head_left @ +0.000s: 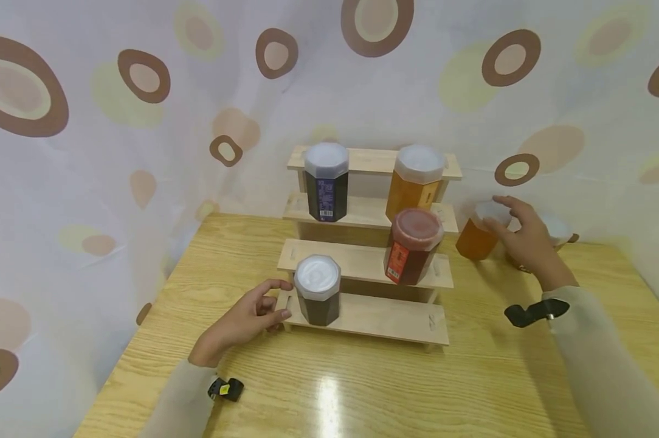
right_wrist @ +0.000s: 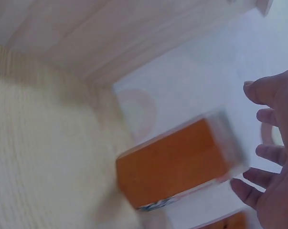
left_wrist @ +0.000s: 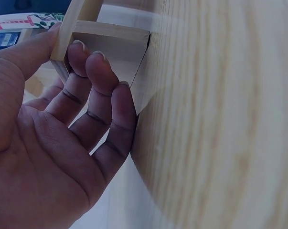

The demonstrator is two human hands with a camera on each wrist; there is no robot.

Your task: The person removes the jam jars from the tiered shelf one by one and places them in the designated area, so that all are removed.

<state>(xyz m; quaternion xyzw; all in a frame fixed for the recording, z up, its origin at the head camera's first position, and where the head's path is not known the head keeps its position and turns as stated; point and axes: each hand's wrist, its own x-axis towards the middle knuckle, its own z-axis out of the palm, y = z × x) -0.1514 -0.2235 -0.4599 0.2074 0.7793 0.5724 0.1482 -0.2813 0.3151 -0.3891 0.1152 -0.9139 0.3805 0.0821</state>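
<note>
A stepped wooden display rack stands on the table and bears several octagonal jars. My left hand grips its lower left end, thumb at the board's edge and fingers curled by the side; the left wrist view shows this hand close up. Beside it on the lowest step is a dark jar with a white lid. My right hand, fingers spread, is by the lid of an amber jar right of the rack. In the right wrist view, that amber jar is apart from the thumb.
Higher on the rack are a red-lidded jar, an amber jar and a dark jar with a purple label. Another jar is partly hidden behind my right hand. A patterned cloth hangs behind the wooden table.
</note>
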